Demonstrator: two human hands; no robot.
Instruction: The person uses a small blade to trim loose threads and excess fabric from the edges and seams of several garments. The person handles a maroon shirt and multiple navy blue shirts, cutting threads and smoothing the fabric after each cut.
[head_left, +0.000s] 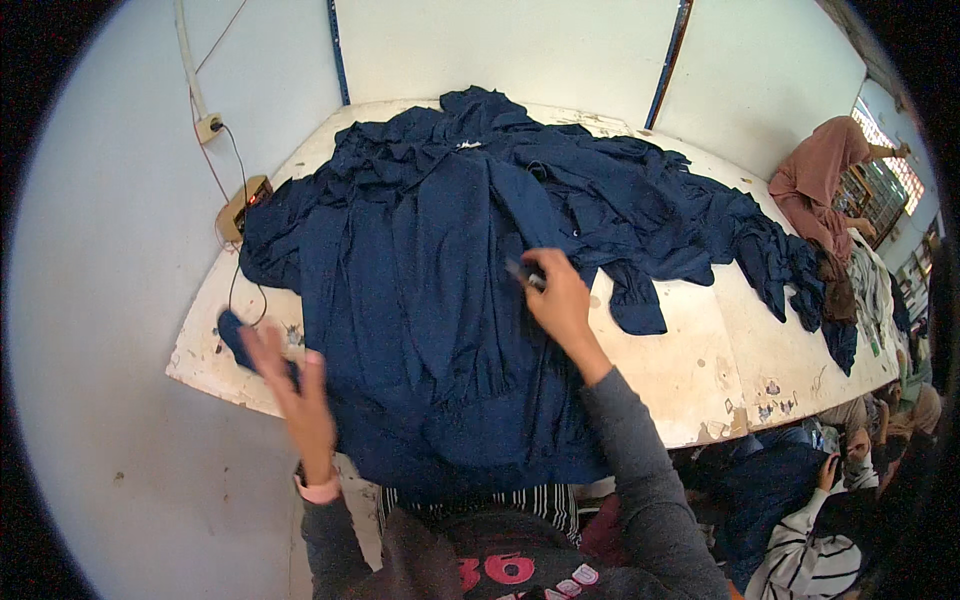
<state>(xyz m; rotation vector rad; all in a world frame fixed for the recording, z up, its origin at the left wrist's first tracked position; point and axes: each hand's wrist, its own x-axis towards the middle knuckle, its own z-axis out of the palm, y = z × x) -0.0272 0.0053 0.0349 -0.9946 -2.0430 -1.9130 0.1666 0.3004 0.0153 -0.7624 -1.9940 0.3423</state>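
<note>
A dark navy garment (420,300) is spread over the near part of the table, its lower edge hanging past the front. My right hand (562,300) is closed on a small dark tool (535,277) with a pale tip, which looks like thread snips, just above the garment's right side. Motion blurs the tool. My left hand (290,390) is raised at the garment's left edge with its fingers stretched out. Behind those fingers is a navy flap of cloth (232,333), possibly a cuff; whether they touch it I cannot tell.
More crumpled navy garments (640,210) cover the back and right of the worn white table (690,370). A small brown box (243,208) with a cable stands at the left edge, below a wall socket (209,127). Other people (820,185) sit at the right with cloth.
</note>
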